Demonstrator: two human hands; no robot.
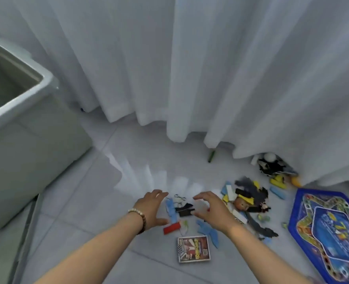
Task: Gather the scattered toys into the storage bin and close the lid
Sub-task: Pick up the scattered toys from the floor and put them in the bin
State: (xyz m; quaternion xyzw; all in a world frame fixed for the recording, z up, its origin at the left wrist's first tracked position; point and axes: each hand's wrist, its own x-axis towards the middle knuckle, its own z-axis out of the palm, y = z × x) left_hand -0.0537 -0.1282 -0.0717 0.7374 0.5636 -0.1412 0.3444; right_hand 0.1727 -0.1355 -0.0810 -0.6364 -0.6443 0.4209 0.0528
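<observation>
Curtain [190,78] half-hides a toy heap [271,165] (details blurred).

Tile floor [99,201] w/ toys [245,198], bin [26,140].

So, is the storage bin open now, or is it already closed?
Open. The inner walls of the storage bin show from above, and nothing covers its top.

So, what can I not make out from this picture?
Head view:
Storage bin: cut off by the left edge; floor and lid unseen.
Game board: cut off by the right and bottom edges.
Black-and-white toy: partly under the curtain.
Card box: print too blurred to read.
Blue piece: partly hidden by the right hand.
</observation>
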